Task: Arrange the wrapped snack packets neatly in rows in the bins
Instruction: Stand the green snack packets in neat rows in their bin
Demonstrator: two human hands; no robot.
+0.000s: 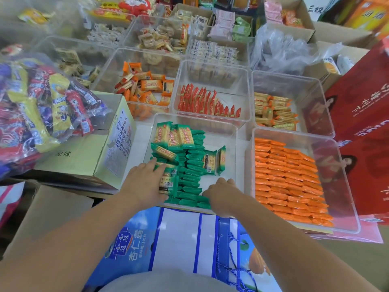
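Left hand [145, 182] lies flat, fingers straight, pressing the green packets [191, 171] in the near clear bin [236, 142]. Right hand [223, 192] is curled at the row's end; I can't tell its grip. Risk: an uneven squeeze buckles the row, toppling the loose packets [174, 138] behind.

Readable print is showing on two boxes only

The blue box [134, 245] at the bottom is carrying large white characters reading "杏仁露". A dark badge next to them is reading "露露", and a smaller white line alongside is coming out too fine to read. The cardboard box [84, 152] on the left is showing "原味" on its top flap, and the blue print on its side panel is blurring past reading. The green packets [181, 138] are bearing red characters on yellow, plus barcode stickers, all too small to make out. The red bag [362, 106] on the right is showing white characters upside down, not legible.
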